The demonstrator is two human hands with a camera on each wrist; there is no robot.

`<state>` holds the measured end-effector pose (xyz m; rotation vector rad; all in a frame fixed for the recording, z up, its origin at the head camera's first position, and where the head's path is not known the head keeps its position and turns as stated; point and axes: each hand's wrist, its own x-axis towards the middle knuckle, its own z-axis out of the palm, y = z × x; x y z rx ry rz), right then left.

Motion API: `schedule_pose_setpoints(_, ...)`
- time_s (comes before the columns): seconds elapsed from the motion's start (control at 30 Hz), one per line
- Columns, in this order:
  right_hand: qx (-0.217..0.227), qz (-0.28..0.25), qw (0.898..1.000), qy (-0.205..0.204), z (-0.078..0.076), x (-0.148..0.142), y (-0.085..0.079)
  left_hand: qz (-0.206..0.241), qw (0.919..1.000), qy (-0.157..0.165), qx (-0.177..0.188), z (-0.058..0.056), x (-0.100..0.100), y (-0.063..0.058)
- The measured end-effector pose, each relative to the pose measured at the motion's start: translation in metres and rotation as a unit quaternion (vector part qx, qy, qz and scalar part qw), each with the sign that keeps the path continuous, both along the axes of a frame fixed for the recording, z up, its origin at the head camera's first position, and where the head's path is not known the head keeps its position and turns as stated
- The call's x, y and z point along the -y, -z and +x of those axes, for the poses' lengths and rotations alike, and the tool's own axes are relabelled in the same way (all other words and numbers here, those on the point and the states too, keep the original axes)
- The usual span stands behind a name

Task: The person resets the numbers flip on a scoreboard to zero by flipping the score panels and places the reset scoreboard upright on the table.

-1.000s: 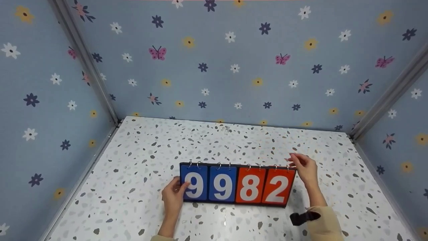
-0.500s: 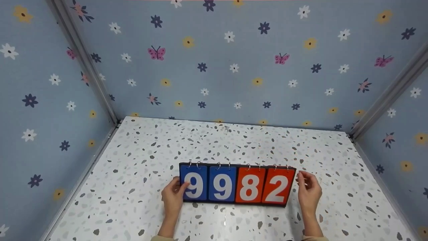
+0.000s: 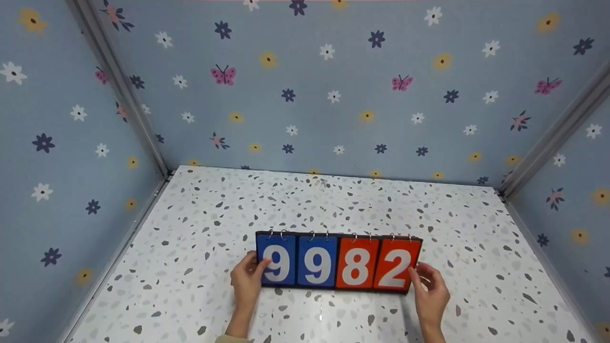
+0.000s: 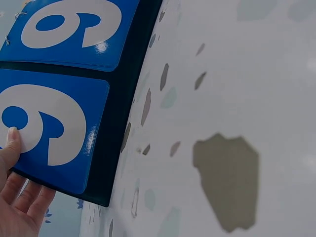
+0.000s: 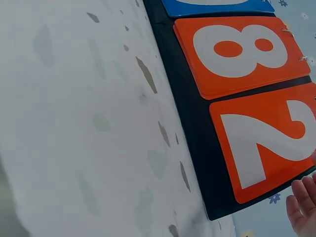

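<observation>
A flip scoreboard stands tilted back on the speckled table, two blue cards reading 9 9 on the left and two red ones reading 8 2 on the right. My left hand grips its left end, thumb over the first blue 9 card and fingers behind the black backing. At the other end, my right hand pinches the right edge, thumb at the red 2 card in front. Its fingers show behind the edge in the right wrist view.
The white speckled table runs back to a blue wall with flowers and butterflies. Similar panels rise at the left and right, joined by grey metal posts. Silver rings line the scoreboard's top.
My right hand has come down from beside the scoreboard's top right corner to its right edge and taken hold there. The left hand and the displayed numbers stay the same.
</observation>
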<state>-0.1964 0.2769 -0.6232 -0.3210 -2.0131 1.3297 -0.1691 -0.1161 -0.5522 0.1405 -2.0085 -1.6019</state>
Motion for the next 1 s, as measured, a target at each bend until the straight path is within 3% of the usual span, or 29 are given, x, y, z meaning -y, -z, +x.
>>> schedule_pose_setpoints(0.2, 0.028, 0.050, 0.998, 0.020, 0.006, 0.012, 0.006, 0.002, 1.0000, 0.004, -0.002, -0.002, 0.002, 0.006)
schedule_pose_setpoints(0.43, 0.087, 0.046, 0.995, 0.030, 0.009, 0.020, 0.001, -0.008, 1.0000, -0.001, 0.003, -0.001, 0.001, 0.003)
schedule_pose_setpoints(0.7, 0.165, 0.007, 0.986, 0.028, 0.010, 0.017, -0.005, -0.005, 0.9999, -0.006, 0.011, 0.013, -0.006, -0.027)
schedule_pose_setpoints(0.83, 0.159, 0.029, 0.986, 0.024, 0.012, 0.012, -0.002, -0.006, 0.9997, -0.012, 0.019, 0.014, -0.007, -0.031)
schedule_pose_setpoints(1.0, 0.124, 0.108, 0.986, 0.033, 0.018, 0.004, -0.002, -0.010, 0.9998, -0.013, 0.013, 0.013, -0.007, -0.029)
